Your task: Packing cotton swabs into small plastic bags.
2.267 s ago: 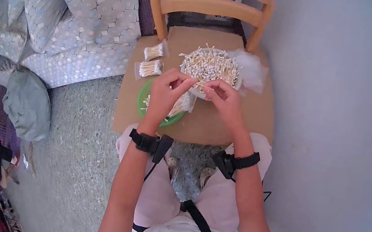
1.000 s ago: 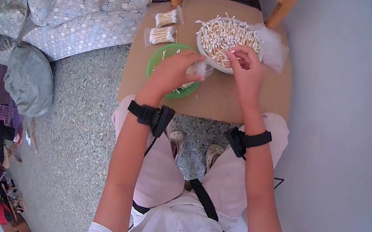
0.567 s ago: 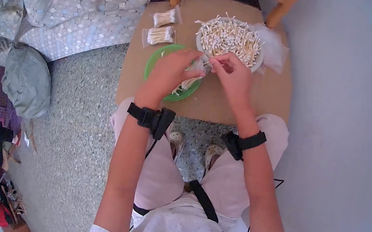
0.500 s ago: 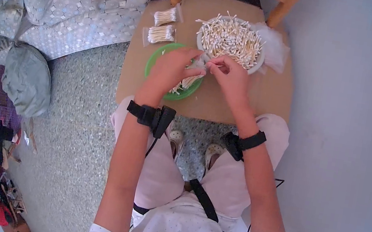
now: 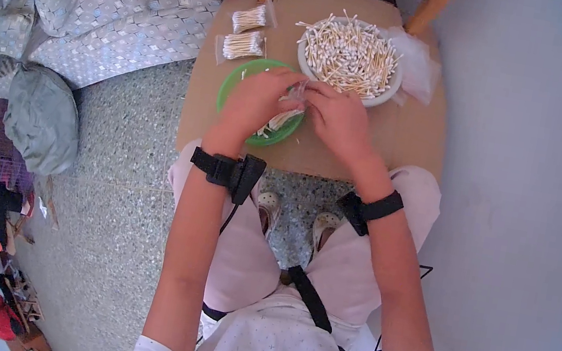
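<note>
Head view: the left hand is pinching a small clear bag over the green bowl, seemingly steadying its mouth for the right hand. That hand's fingertips are meeting the bag; whether they are gripping, I cannot tell. Beyond, a white bowl is holding loose swabs, probably for easy reach; two filled packets are lying leftward, apparently out of the way.

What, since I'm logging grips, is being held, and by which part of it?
A clear plastic bag, held in the left hand, apparently near its mouth; the right hand is at it too. Exact spot hidden.
</note>
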The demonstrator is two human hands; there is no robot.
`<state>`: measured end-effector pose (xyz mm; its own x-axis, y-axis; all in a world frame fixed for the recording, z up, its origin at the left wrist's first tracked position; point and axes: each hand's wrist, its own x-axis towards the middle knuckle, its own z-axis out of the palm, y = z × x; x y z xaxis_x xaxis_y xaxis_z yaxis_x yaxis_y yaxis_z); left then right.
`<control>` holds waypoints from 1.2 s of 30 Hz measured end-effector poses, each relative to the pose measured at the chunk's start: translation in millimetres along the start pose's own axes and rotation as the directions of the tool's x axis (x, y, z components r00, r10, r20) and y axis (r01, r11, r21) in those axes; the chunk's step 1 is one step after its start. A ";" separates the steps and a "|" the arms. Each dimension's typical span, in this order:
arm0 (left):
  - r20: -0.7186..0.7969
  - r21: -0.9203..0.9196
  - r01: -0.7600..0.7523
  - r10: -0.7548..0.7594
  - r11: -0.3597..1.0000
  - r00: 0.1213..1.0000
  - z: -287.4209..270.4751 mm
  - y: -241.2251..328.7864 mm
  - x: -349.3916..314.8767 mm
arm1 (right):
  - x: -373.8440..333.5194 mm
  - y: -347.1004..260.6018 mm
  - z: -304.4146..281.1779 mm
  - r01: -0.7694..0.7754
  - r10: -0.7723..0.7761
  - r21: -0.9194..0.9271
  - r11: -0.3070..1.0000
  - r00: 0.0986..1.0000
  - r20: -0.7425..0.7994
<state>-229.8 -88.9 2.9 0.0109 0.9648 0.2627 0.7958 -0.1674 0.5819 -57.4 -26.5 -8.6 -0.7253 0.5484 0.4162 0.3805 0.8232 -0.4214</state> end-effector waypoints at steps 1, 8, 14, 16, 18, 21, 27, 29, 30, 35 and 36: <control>-0.018 0.021 -0.007 0.008 1.000 1.000 -0.5 0.1 -1.8 | -0.9 0.7 0.8 0.047 -0.047 0.022 0.999 0.999 -0.005; 0.027 -0.056 0.084 -0.083 0.995 0.996 -13.4 19.5 4.1 | 5.9 6.8 -3.9 -0.190 0.283 0.371 0.909 0.935 -0.214; -0.217 -0.177 -0.132 0.093 0.975 0.972 -1.9 18.6 6.1 | 8.8 34.8 -22.6 -0.291 0.216 -0.090 0.952 0.853 -0.475; -0.229 -0.481 -0.021 -0.103 0.877 0.968 -3.0 21.0 12.7 | 0.0 40.7 -19.3 -0.383 0.287 -0.191 0.904 0.873 -0.394; -0.283 -0.486 -0.029 -0.126 0.873 0.951 -5.6 24.1 16.9 | -1.2 47.0 -15.7 -0.410 0.365 -0.113 0.905 0.886 -0.288; -0.341 -0.526 -0.019 -0.190 0.850 0.921 -4.7 28.1 20.3 | -2.0 52.8 -14.1 -0.450 0.435 -0.044 0.892 0.880 -0.194; -0.255 -0.559 0.042 -0.220 0.828 0.941 -5.3 24.2 17.7 | 2.7 45.2 -13.6 -0.463 0.439 -0.066 0.884 0.870 -0.227; -0.225 -0.548 0.042 -0.195 0.836 0.955 -5.7 25.8 16.0 | 2.4 44.3 -14.3 -0.468 0.443 -0.073 0.881 0.869 -0.221; -0.199 -0.566 0.054 -0.200 0.822 0.959 -5.8 27.5 17.3 | 1.9 47.2 -14.6 -0.452 0.419 -0.089 0.888 0.872 -0.253; -0.218 -0.518 0.057 -0.196 0.853 0.956 -3.8 28.8 17.7 | -1.0 49.8 -13.7 -0.412 0.364 -0.165 0.896 0.896 -0.256; -0.244 -0.507 0.038 -0.186 0.861 0.952 -4.9 29.4 16.8 | -0.1 48.4 -13.6 -0.409 0.354 -0.170 0.896 0.892 -0.282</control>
<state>-209.2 -78.5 28.2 -0.2856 0.8997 0.3300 0.3786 -0.2104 0.9013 -31.1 15.3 -18.1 -0.3504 0.8218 0.4492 0.7355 0.5384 -0.4113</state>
